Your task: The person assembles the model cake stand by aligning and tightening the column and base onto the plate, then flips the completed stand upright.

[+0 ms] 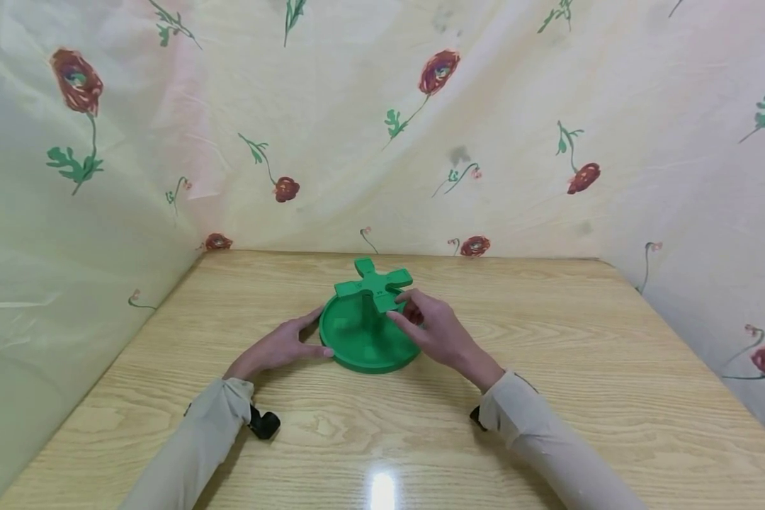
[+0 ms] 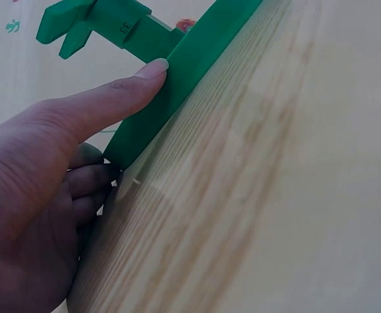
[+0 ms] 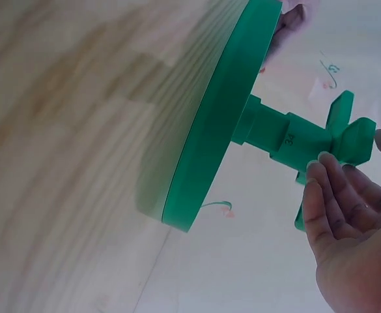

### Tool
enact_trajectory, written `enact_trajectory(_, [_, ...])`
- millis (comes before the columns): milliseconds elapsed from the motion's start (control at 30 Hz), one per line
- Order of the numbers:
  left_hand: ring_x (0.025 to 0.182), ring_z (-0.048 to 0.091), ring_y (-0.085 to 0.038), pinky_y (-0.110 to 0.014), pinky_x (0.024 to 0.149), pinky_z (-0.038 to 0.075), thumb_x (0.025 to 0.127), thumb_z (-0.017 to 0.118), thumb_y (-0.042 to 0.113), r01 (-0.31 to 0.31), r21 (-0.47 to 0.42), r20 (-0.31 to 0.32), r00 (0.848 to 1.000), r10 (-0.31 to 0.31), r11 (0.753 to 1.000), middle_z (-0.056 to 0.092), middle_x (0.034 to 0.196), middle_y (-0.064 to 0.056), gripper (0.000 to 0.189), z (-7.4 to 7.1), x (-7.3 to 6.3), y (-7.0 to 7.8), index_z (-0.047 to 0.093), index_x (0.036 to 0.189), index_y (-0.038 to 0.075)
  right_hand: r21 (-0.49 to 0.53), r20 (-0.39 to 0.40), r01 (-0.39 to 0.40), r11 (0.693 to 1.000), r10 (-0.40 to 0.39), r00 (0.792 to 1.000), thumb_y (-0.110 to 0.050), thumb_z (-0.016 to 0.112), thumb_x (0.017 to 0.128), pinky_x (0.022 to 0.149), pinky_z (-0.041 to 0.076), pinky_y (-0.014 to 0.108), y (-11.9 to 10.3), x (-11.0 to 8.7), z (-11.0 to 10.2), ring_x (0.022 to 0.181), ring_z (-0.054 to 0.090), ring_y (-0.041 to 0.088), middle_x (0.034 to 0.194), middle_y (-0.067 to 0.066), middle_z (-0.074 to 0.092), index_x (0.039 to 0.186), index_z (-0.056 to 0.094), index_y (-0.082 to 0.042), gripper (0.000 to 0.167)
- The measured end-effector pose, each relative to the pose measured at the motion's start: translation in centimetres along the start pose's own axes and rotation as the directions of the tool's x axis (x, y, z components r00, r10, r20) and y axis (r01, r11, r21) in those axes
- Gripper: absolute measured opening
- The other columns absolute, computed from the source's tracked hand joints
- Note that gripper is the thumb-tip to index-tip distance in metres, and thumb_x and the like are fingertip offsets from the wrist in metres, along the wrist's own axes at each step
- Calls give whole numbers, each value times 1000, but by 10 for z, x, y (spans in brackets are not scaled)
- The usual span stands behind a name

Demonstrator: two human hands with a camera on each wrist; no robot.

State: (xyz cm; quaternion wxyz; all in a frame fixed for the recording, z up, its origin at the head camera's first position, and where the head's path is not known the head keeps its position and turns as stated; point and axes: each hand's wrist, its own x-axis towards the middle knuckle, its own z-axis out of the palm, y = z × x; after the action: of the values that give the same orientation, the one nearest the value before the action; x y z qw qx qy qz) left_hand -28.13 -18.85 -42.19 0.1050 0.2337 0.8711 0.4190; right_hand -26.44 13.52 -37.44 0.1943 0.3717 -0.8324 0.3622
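Note:
A green round base [image 1: 368, 367] lies flat on the table, with a short post [image 3: 302, 138] standing up from its middle. On top of the post sits a green four-armed cross piece [image 1: 375, 282]. My left hand [image 1: 285, 347] holds the base's left edge, thumb on the near rim and fingers around the far side. With thumb and fingers, my right hand [image 1: 443, 331] grips the cross arm that points toward me. Dark markings show on the post in both wrist views.
The light wood table [image 1: 548, 340] spreads out around the base. Behind it and at both sides hangs a pale sheet [image 1: 331, 106] printed with red flowers. A dark wrist device [image 1: 264, 425] sits at the left cuff.

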Motion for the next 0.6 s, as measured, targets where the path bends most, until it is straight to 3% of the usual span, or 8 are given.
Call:
enact_trajectory(133, [155, 18, -35, -57, 121, 21, 92, 80, 43, 0, -4, -1, 1000, 0, 1000, 24, 169, -14, 102, 0, 0, 2, 19, 166, 10, 15, 1, 6, 1000, -6, 1000, -6, 70, 99, 67, 55, 28, -2, 1, 1, 73, 60, 13, 84, 1, 64, 113, 64, 0, 16])
enact_trajectory(300, [155, 18, -32, -56, 122, 21, 90, 80, 45, 4, -11, 0, 1000, -4, 1000, 24, 169, -12, 103, 0, 0, 4, 20, 166, 12, 27, -90, 20, 999, -17, 996, -3, 66, 100, 60, 52, 28, 0, 4, -1, 66, 58, 13, 78, 1, 63, 112, 64, 1, 12])
enact_trajectory(467, [155, 18, -34, -57, 121, 20, 91, 79, 47, 9, 4, 4, 1000, -9, 1000, 23, 169, -14, 103, -1, 0, 3, 19, 166, 10, 29, -133, -16, 999, 20, 991, -3, 66, 101, 59, 51, 28, 12, 9, -3, 64, 58, 14, 78, 2, 63, 124, 59, 5, 25])
enact_trajectory(600, [155, 18, -36, -58, 121, 20, 92, 79, 46, 4, 7, 2, 1000, -4, 1000, 23, 169, -16, 103, -1, -1, 3, 19, 166, 8, 37, -120, -64, 997, 68, 990, -6, 66, 102, 59, 48, 28, 22, 14, -2, 64, 55, 15, 78, 2, 61, 134, 54, 4, 36])
